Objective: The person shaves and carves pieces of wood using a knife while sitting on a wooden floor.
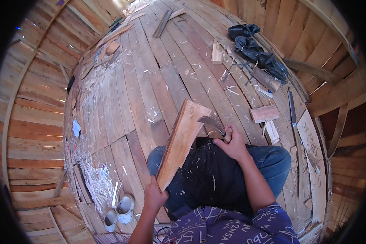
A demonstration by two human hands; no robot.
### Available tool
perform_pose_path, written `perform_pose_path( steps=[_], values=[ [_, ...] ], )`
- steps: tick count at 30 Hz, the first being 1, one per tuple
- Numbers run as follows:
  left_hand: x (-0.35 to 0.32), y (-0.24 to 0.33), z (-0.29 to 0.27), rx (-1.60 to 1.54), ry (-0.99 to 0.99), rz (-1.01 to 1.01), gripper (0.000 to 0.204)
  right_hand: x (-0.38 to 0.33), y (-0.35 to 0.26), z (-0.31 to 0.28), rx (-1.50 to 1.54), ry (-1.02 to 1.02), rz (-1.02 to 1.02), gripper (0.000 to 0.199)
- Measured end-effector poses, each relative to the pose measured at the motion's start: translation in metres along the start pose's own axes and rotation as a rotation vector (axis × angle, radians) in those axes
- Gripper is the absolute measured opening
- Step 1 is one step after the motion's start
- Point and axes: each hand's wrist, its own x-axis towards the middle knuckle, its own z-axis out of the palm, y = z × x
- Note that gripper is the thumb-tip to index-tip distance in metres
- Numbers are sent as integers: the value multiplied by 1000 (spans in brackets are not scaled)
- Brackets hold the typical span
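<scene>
A thick piece of wood (181, 140) leans up and away from my lap, its pale cut face turned to the right and a darker edge on the left. Its lower end is gripped by my left hand (155, 194), closed around it. My right hand (234, 142) is wrapped around the wooden handle of a curved knife (210, 121). The hooked blade points left, its tip close to the wood's right edge near the far end; whether it touches I cannot tell. Wood chips lie scattered over the dark cloth (209, 175) on my lap.
On the right lie short wood blocks (264, 114), a long dark-bladed tool (291, 107) and a pale plank (313, 158). Black plastic bags (258, 53) rest by the right wall. Shavings (95, 175) pile up at left, near grey clogs (125, 208). Chips dot the plank floor (150, 93).
</scene>
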Motion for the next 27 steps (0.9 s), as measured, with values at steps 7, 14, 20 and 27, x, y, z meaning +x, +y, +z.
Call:
perform_pose_path(
  steps=[7, 14, 20, 27],
  values=[
    [1, -6, 2, -7, -12, -31, 45, -17, -19, 0, 106, -72, -127, 28],
    [5, -9, 2, -2, -48, -58, 46, -43, -37, -20, 29, -379, -18, 24],
    [4, -18, 4, -41, -10, 4, 46, -37, -19, -19, 222, -234, 88, 21],
    [7, -20, 3, -32, -57, -1, 43, -38, -22, -29, 353, -289, 291, 21]
  ],
)
